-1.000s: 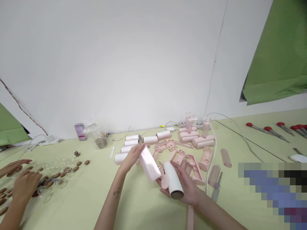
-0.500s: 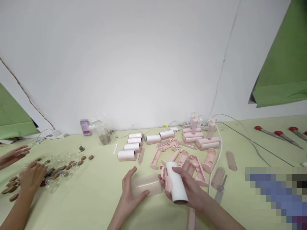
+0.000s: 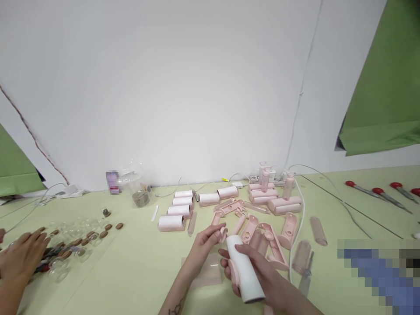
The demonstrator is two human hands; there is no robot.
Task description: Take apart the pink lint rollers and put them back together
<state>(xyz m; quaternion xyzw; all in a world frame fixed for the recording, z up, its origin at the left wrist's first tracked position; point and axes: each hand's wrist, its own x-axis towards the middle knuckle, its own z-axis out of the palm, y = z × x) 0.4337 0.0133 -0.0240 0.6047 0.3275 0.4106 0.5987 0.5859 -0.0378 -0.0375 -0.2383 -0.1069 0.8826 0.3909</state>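
Observation:
My right hand [image 3: 262, 271] is wrapped round a white lint roller roll [image 3: 244, 271], tilted, with a pink plastic part [image 3: 233, 272] against its left side. My left hand [image 3: 205, 245] pinches a small round pink piece [image 3: 223, 235] just off the roll's upper end; whether it joins the pink part cannot be told. Below my left wrist a clear cover [image 3: 207, 273] lies on the table, partly hidden by the forearm. Just behind my hands are several pink tray-like shells [image 3: 250, 226] and a finished-looking pair of pink rollers [image 3: 285, 204].
White rolls in pink holders [image 3: 171, 223] stand in rows behind. On the right are clear tubes [image 3: 318, 230], a white cable [image 3: 300, 218] and red-handled tools [image 3: 377, 191]. A co-worker's hand [image 3: 24, 253] works at left among clear domes and brown wooden bases [image 3: 108, 227].
My left hand has left the clear cover and moved up and right to the small pink piece. The roll in my right hand has shifted slightly down. The co-worker's hands have moved left.

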